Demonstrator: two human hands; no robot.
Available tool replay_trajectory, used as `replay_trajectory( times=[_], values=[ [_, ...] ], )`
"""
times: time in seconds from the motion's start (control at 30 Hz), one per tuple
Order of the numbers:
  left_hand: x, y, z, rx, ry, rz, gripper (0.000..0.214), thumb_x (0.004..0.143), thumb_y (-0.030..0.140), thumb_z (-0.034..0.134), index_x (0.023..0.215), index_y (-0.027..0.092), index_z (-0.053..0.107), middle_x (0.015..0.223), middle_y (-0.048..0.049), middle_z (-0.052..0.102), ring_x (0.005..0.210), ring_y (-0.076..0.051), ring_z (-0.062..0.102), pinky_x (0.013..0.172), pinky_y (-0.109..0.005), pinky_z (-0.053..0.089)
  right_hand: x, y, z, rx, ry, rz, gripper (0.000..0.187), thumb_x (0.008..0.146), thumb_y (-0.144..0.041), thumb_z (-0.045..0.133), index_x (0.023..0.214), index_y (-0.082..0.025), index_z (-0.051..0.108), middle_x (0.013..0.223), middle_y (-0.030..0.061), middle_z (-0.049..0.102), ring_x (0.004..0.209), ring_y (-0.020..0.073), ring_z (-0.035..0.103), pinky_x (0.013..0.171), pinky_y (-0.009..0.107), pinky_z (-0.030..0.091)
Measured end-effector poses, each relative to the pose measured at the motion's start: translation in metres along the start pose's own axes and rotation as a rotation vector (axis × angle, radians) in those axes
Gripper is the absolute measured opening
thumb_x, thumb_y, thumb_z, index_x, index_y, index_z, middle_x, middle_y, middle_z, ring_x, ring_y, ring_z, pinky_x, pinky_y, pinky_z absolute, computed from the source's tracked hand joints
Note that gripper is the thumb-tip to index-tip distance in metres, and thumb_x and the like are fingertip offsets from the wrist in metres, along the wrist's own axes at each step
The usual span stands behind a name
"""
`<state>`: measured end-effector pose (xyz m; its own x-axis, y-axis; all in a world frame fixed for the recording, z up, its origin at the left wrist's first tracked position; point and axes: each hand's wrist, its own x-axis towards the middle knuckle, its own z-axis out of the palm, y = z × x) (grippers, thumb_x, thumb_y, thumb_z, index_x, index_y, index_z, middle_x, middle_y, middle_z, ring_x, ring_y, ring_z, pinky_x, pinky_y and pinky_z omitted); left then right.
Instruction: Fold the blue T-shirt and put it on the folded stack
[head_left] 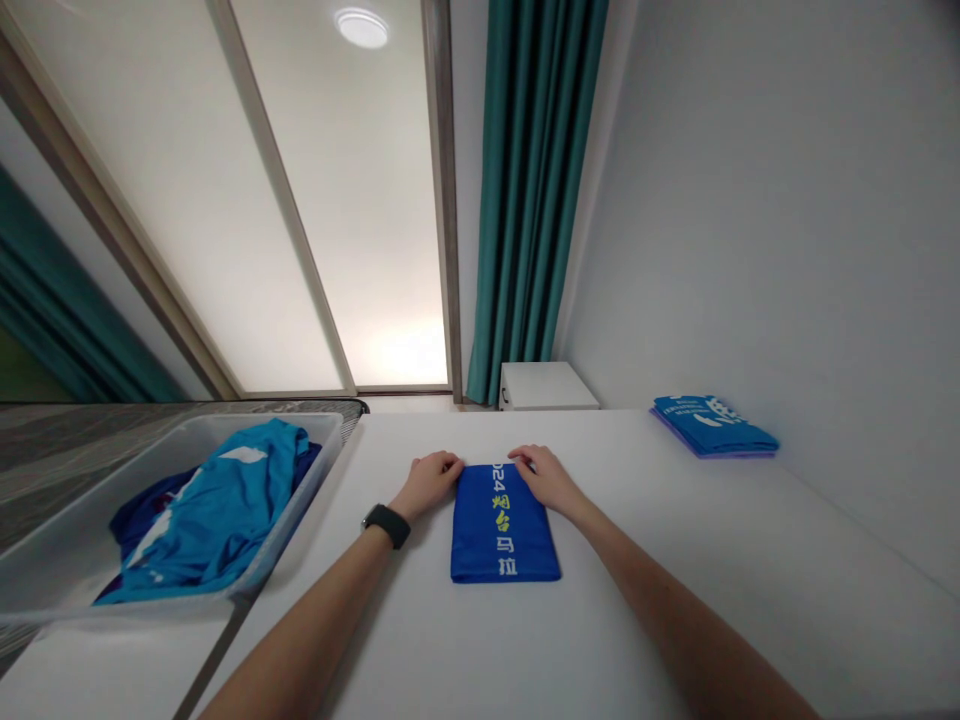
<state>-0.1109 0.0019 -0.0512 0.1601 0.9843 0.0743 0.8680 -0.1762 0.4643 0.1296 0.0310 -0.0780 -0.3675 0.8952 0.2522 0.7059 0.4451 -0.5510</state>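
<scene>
A folded blue cloth [480,540] lies flat on the white table in front of me, a neat rectangle with white and yellow printed characters down it. Whether it is a shirt or a towel cannot be told. My left hand [429,482], below a black watch, has its fingers closed at the cloth's far left corner. At the far right corner, my right hand [551,480] pinches the edge, with thumb and fingers close together. Both forearms reach in from the near side of the table.
To the left stands a translucent plastic bin [330,440] with crumpled blue clothes [240,500] in it. A stack of folded blue cloths [712,425] lies by the wall at right. Beyond the table [450,660] are a small white cabinet [547,385] and a teal curtain [536,200].
</scene>
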Motion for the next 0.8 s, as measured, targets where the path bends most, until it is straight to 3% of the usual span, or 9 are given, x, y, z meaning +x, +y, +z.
replay_trajectory(
  times=[0.2, 0.4, 0.67, 0.8],
  values=[
    [-0.005, 0.002, 0.004, 0.044, 0.027, -0.008, 0.035, 0.095, 0.038, 0.041, 0.077, 0.020, 0.066, 0.086, -0.0034, 0.071, 0.090, -0.022, 0.062, 0.082, -0.035, 0.036, 0.005, 0.002, 0.007, -0.043, -0.015, 0.012, 0.026, 0.091, -0.016, 0.047, 0.103, -0.023, 0.069, 0.103, 0.0042, 0.069, 0.100, 0.0201, 0.057, 0.092, 0.034, 0.039],
    [-0.014, 0.002, 0.004, 0.071, 0.039, 0.006, 0.034, 0.095, 0.036, 0.039, 0.076, 0.020, 0.062, 0.087, -0.0033, 0.070, 0.090, -0.022, 0.060, 0.079, -0.035, 0.033, -0.004, -0.005, -0.002, -0.075, 0.050, 0.023, 0.026, 0.088, -0.016, 0.051, 0.109, -0.021, 0.065, 0.101, 0.0063, 0.062, 0.099, 0.0204, 0.055, 0.092, 0.035, 0.040],
    [-0.019, 0.005, 0.002, 0.097, 0.053, 0.026, 0.033, 0.096, 0.034, 0.038, 0.075, 0.020, 0.059, 0.089, -0.0041, 0.070, 0.089, -0.021, 0.060, 0.078, -0.034, 0.032, -0.064, -0.012, -0.029, -0.002, 0.024, 0.002, 0.024, 0.089, -0.020, 0.047, 0.111, -0.022, 0.057, 0.104, 0.0073, 0.060, 0.100, 0.0223, 0.054, 0.094, 0.041, 0.041],
    [-0.020, 0.004, 0.002, 0.111, 0.065, 0.043, 0.032, 0.096, 0.033, 0.039, 0.075, 0.019, 0.059, 0.088, -0.0038, 0.069, 0.090, -0.021, 0.060, 0.078, -0.034, 0.031, -0.103, -0.019, -0.040, 0.052, -0.018, 0.007, 0.016, 0.090, -0.021, 0.046, 0.101, -0.024, 0.056, 0.102, 0.0078, 0.060, 0.100, 0.0239, 0.054, 0.092, 0.043, 0.043]
  ],
)
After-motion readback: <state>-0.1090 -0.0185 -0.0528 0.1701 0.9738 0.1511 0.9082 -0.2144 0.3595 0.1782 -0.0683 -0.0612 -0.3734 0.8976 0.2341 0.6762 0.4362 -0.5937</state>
